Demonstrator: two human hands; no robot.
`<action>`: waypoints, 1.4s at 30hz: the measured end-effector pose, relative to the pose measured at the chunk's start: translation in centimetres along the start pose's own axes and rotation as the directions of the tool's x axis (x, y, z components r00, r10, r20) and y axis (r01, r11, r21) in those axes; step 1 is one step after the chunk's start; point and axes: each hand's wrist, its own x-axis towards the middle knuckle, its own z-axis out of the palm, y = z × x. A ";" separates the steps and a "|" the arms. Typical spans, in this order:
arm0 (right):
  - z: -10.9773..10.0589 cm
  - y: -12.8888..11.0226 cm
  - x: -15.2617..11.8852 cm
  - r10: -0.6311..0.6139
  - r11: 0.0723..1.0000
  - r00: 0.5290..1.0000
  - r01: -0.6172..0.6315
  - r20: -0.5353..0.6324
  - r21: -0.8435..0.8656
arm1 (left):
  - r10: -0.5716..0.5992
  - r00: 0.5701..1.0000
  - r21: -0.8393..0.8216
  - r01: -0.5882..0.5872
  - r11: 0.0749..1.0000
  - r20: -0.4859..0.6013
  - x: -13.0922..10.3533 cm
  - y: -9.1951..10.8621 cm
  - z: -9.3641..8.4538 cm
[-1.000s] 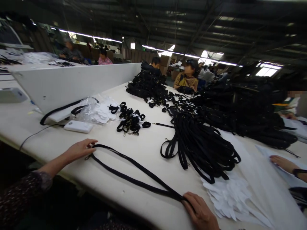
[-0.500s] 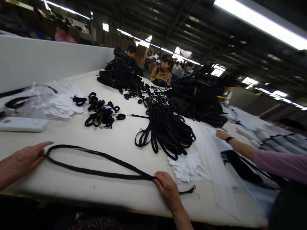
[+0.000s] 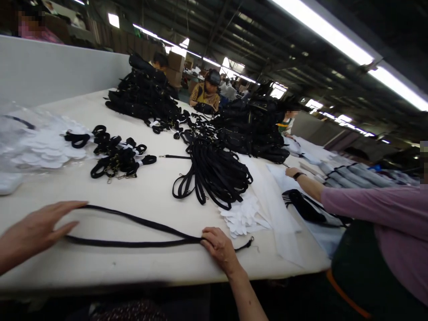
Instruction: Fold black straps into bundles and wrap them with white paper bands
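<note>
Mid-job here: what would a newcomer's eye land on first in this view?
Probably the thick bundle of black straps fanned out mid-table, with dark heaps behind it. Nearer, one long black strap stretches between the spread left hand and the gripping right hand.

A: Light source?
B: Tube lamp (image 3: 327, 26), glaring above the tabletop (image 3: 147, 191); windows (image 3: 232, 66) beyond it glare too.
A: Exposure?
B: Tabletop bright; roof (image 3: 287, 53) above it dim.
A: Sharpness?
B: Soft throughout, blurred beyond the tabletop.
</note>
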 end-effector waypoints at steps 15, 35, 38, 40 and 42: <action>1.1 -1.6 -0.3 0.009 0.999 0.999 -0.008 -0.037 0.035 | 0.535 0.835 -0.028 -0.536 0.844 0.132 4.4 23.3 14.4; 1.9 -0.8 -0.4 0.010 0.997 0.990 0.000 -0.141 0.074 | 0.429 0.903 -0.103 -0.428 0.898 -0.015 3.2 11.8 10.8; 2.1 -0.7 -0.7 -0.026 0.997 0.987 0.037 -0.159 0.067 | 0.422 0.907 -0.113 -0.421 0.900 -0.019 3.1 11.8 10.7; 2.0 -0.6 -0.9 -0.078 0.995 0.980 0.087 -0.181 0.044 | 0.421 0.907 -0.113 -0.420 0.901 -0.018 3.0 11.9 10.5; 1.8 -0.7 -1.1 -0.140 0.990 0.967 0.142 -0.214 -0.008 | 0.422 0.906 -0.115 -0.420 0.900 -0.008 2.8 12.2 10.4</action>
